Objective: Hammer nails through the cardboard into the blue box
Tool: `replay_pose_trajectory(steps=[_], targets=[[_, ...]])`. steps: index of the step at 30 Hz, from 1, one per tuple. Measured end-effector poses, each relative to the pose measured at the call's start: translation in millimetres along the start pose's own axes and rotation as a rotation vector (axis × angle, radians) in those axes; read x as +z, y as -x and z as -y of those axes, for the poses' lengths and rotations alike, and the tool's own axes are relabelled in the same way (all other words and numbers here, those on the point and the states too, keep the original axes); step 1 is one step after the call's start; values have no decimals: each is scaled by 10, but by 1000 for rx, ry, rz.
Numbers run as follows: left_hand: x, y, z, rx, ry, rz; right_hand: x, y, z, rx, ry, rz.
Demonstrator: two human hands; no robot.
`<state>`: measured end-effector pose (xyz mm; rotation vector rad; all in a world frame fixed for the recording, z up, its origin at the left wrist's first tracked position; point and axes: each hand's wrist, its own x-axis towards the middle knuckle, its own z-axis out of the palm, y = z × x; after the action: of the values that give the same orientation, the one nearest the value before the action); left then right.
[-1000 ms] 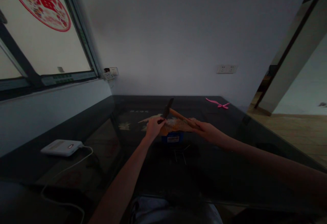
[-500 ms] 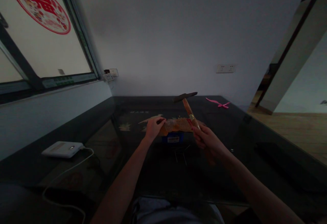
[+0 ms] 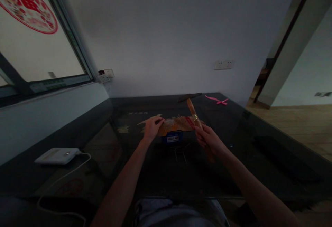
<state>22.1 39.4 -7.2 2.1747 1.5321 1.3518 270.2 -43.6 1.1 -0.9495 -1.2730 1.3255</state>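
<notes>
A brown wooden board (image 3: 175, 123) lies across a small blue tin (image 3: 172, 138) on the dark glass table (image 3: 259, 140). My left hand (image 3: 151, 128) rests closed on the board's left end, pinching something small and dark that I cannot make out. My right hand (image 3: 209, 139) is wrapped round the wooden handle of a hammer (image 3: 191, 106). The hammer stands raised, its dark head above the board's right part. A few thin nails (image 3: 181, 155) lie on the glass just in front of the tin.
A white power bank (image 3: 57, 155) with a white cable (image 3: 57, 182) lies at the left of the table. A pink ribbon (image 3: 217, 100) lies at the far right corner. A window with a red round sticker is on the left; a doorway opens at the right.
The hammer, lowered with its head near my left hand a second ago, swung up and to the right and stays raised. My left hand kept its place on the board.
</notes>
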Motion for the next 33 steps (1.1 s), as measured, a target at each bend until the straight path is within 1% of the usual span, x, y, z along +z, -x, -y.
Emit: replay_pose_trajectory(steps=[2,8,14,18,24,28,31,33], targets=[[-4,-1,-4,4,1,9,2,-5,-21,0,12,2],[-15,2,-25,10,-7,-15,30,17,-34,1,61,29],[-23,4,-30,-1,34,1,40,26,-21,4,88,21],[-20,-3,-16,-7,18,1,36,18,-32,7,91,18],[5,-1,12,4,18,13,8,-13,-26,10,231,19],[27,-6,43,0,14,5,-16,-82,123,-20,436,91],[31,-14,41,-13,-4,10,9,-130,327,-31,591,151],[27,-16,27,-14,-13,11,35,-159,459,-25,695,154]])
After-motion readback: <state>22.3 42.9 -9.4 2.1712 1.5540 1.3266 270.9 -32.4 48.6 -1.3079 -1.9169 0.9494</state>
